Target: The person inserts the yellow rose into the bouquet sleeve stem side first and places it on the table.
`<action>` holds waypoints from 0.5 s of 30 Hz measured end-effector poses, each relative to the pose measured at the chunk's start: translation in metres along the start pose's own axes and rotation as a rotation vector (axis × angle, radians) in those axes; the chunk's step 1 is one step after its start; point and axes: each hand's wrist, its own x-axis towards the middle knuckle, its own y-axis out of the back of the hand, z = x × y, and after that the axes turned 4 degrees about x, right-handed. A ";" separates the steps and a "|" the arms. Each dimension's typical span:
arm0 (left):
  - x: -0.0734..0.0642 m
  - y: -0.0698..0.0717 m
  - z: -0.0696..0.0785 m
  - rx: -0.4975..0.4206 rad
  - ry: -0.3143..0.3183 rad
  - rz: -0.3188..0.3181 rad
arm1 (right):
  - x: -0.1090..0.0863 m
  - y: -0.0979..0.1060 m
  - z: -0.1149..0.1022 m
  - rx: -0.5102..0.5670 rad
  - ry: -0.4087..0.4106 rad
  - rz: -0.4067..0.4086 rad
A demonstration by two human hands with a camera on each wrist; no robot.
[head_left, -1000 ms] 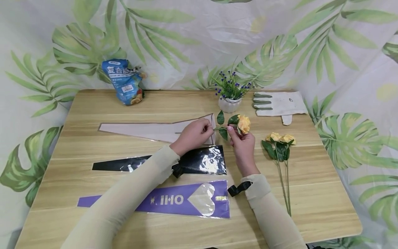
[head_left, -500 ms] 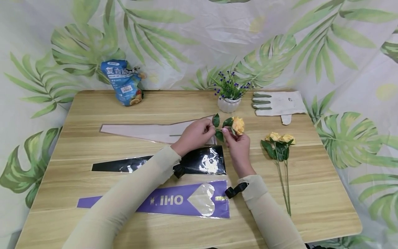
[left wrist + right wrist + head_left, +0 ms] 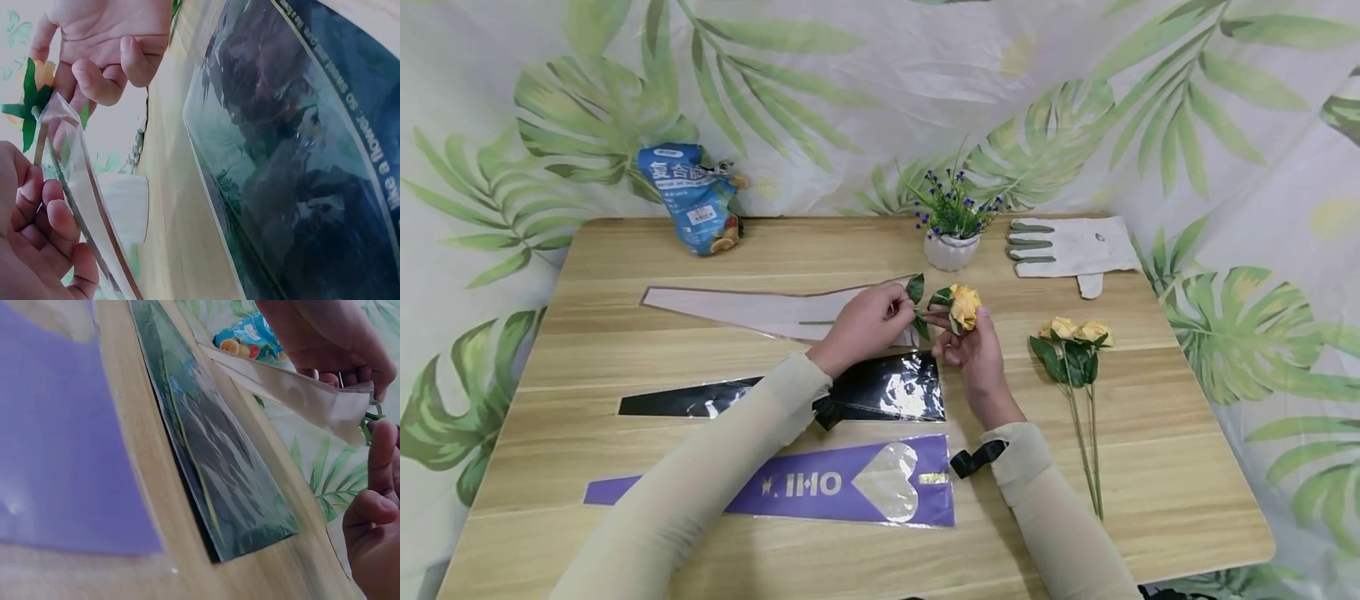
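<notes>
In the head view, my left hand [image 3: 868, 321] grips the wide end of a pale, clear-fronted flower sleeve [image 3: 722, 307]. A yellow artificial rose [image 3: 965, 307] has its stem [image 3: 815, 322] running into that sleeve, with the bloom and green leaves outside the mouth. My right hand [image 3: 981, 358] holds the rose close under its bloom, thumb at one side and forefinger at the other; its remaining fingers are loosely bent. The left wrist view shows the stem [image 3: 69, 194] lying along the sleeve, beside the left fingers [image 3: 59, 215].
A black sleeve [image 3: 887, 387] and a purple sleeve [image 3: 842, 483] lie nearer on the wooden table. Two yellow roses [image 3: 1078, 350] lie to the right. Along the back are a blue bag [image 3: 692, 200], a small potted plant [image 3: 952, 250] and a work glove [image 3: 1075, 247].
The rose has moved left, its stem going farther into the pale sleeve. My right hand has turned and shifted its hold from the stem up to the bloom. The left hand stays put.
</notes>
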 end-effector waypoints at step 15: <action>-0.002 0.000 0.006 -0.036 -0.012 -0.010 | 0.001 0.000 -0.002 -0.036 -0.050 0.006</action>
